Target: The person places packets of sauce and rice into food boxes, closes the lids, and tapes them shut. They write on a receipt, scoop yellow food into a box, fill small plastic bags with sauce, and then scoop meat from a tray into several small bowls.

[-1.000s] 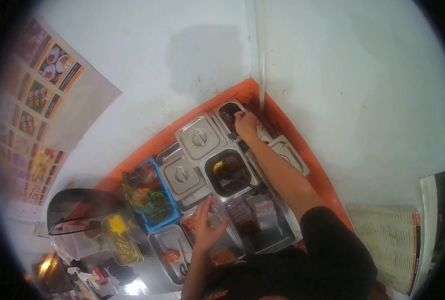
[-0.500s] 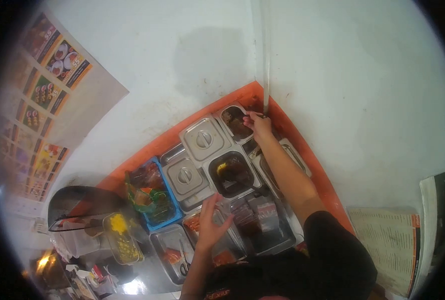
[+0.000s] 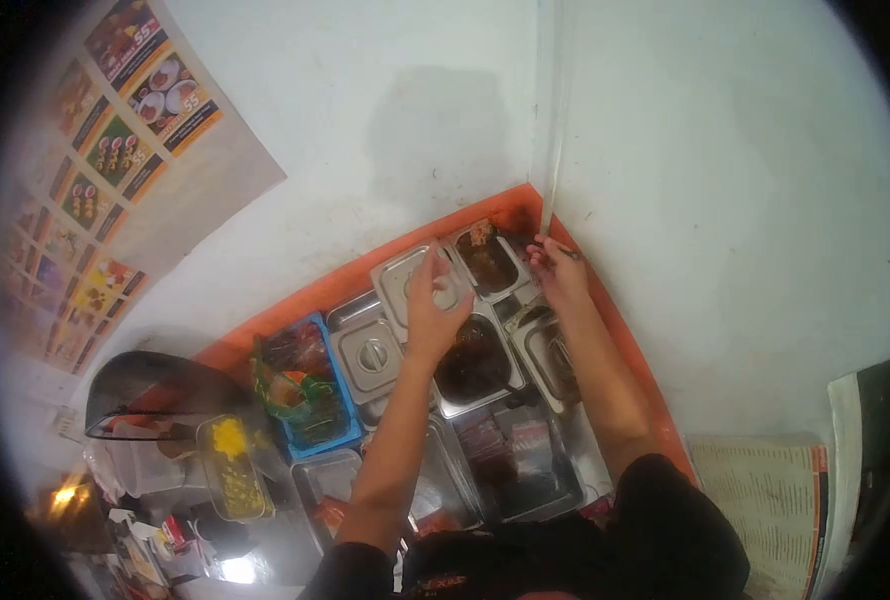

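Observation:
My left hand (image 3: pixel 437 315) hovers over a square steel lid (image 3: pixel 395 280), its thumb and fingers apart. My right hand (image 3: pixel 560 278) is closed on a thin dark handle (image 3: pixel 568 253) beside the orange edge; the tool's other end is not clear. Between the hands lies an uncovered steel pan (image 3: pixel 488 268) of dark sauce, with a light brown lump at its far end. Nearer to me is a second open pan (image 3: pixel 470 365) with dark contents.
A blue tray (image 3: pixel 343 388) of packets stands left of a lidded pan (image 3: pixel 372 355). Farther left is a clear tub (image 3: pixel 235 480) of yellow food. Orange edging (image 3: pixel 637 375) and white walls enclose the pans. Packets lie in a nearer tray (image 3: pixel 540 498).
My left hand has moved forward from the nearer trays to the lid. My right hand has shifted away from the back pan, where the brown lump now shows. The view has shifted slightly.

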`<action>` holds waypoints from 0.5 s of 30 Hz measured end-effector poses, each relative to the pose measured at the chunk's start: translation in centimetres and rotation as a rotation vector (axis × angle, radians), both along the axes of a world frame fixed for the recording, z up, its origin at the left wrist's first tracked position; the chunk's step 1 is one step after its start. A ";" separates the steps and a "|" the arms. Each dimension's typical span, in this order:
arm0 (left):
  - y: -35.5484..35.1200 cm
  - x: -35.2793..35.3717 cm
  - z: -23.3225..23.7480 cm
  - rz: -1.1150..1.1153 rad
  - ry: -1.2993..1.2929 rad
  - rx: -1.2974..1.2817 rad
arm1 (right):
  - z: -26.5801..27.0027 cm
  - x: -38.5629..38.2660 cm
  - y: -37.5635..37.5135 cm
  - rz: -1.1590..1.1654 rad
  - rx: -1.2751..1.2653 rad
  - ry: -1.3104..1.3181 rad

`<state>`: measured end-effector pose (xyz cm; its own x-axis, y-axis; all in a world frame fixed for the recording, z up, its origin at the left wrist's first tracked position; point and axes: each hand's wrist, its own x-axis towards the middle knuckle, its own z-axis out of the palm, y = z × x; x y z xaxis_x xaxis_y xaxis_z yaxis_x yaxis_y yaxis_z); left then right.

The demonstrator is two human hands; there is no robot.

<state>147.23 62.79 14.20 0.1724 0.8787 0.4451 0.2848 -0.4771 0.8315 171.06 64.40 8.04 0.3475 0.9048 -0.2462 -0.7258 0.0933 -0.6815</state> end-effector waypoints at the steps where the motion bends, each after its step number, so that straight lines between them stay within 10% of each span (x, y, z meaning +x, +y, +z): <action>1: 1.2 0.6 -0.2 -0.005 0.003 -0.021 | 0.8 0.1 -0.3 -0.001 0.011 -0.008; 15: 5.4 4.7 -1.2 0.015 0.005 -0.021 | 5.9 -1.5 -4.4 0.025 0.100 -0.264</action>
<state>151.91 68.21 13.02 0.1609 0.8905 0.4255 0.2958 -0.4548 0.8400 169.60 59.98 13.94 0.3650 0.9291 -0.0594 -0.5270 0.1535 -0.8359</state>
